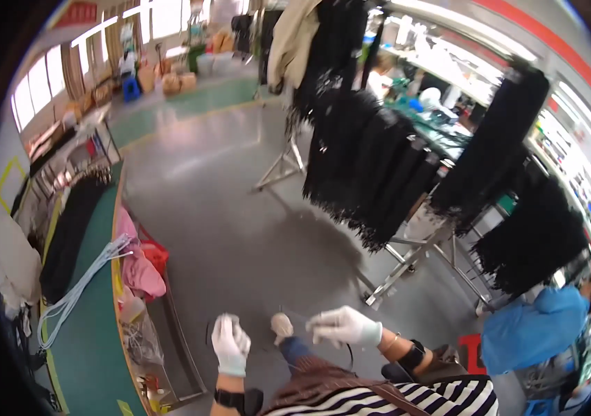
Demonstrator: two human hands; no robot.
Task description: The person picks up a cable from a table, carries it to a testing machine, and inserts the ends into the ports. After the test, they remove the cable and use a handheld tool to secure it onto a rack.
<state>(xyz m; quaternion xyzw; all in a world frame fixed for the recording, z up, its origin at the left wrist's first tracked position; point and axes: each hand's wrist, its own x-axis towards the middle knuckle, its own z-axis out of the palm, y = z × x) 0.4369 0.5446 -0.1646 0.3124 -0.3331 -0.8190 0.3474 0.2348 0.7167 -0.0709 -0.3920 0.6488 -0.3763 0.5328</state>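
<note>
My left hand (231, 344), in a white glove, is closed with its fingers curled in. Beside it shows a short, thin dark line. To its right is my right hand (346, 327), also white-gloved, its fingers bent and pressed together. A thin dark strand (350, 357) hangs just below that hand. What either hand grips is too small to make out. Both hands are held apart in front of my body, above the grey floor (240, 229).
To the left runs a green-topped table (94, 333) with a bundle of pale cords (81, 298) and a dark pile (77, 222). Pink cloth (142, 270) hangs at its edge. Wheeled racks of black garments (372, 166) stand ahead right. A person in blue (534, 329) sits at right.
</note>
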